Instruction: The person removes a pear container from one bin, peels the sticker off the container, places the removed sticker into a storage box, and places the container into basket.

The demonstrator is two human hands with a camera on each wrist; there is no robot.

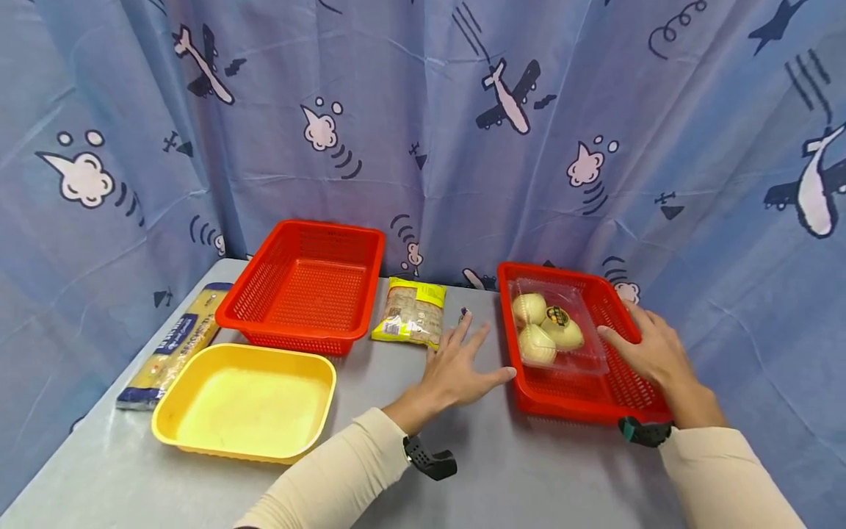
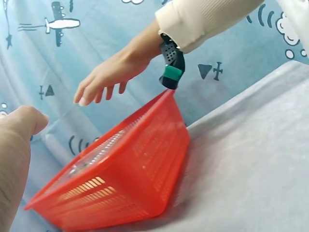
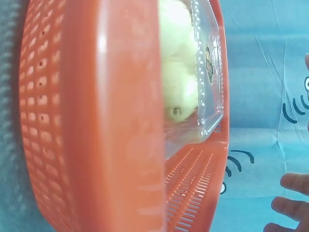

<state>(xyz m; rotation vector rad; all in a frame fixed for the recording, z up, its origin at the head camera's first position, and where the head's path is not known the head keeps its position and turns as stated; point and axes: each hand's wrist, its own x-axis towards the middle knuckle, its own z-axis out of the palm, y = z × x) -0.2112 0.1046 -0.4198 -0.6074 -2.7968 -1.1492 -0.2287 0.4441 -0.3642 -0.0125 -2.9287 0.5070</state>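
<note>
Fingers (image 1: 477,339) on the left hand (image 1: 456,371) were spread out and relaxed, not gripping anything, palm down over the grey counter (image 1: 515,477) just beside the left wall of the right-hand red basket (image 1: 581,404). Its fingertips pointed toward a yellow-labelled snack packet (image 1: 411,312) lying between the two baskets, near it but I couldn't tell if they touched it.

Right hand (image 1: 651,349) was the same deal: fingers loose and straight, holding nothing, hovering over the right side of that basket, just beside the clear plastic clamshell (image 1: 562,323). From the left wrist view you could see that hand (image 2: 113,77) up above the basket's rim (image 2: 145,113), apart from it.

The clamshell sat inside the basket toward its left and back part, with three pale yellowish round fruits (image 1: 545,330) in it and a dark round sticker (image 1: 558,316) on the lid. The right wrist view showed the fruit (image 3: 178,72) pressed against the clear lid, basket mesh (image 3: 193,188) bare below it.

Rest of the counter: another red basket (image 1: 307,286) at the back left, a yellow tray (image 1: 247,404) in front of it, and a long packet of spaghetti (image 1: 175,345) along the left edge. Blue curtain with airplanes (image 1: 509,95) hung behind everything. Both sleeves were cream, with a black wrist mount on each arm.
</note>
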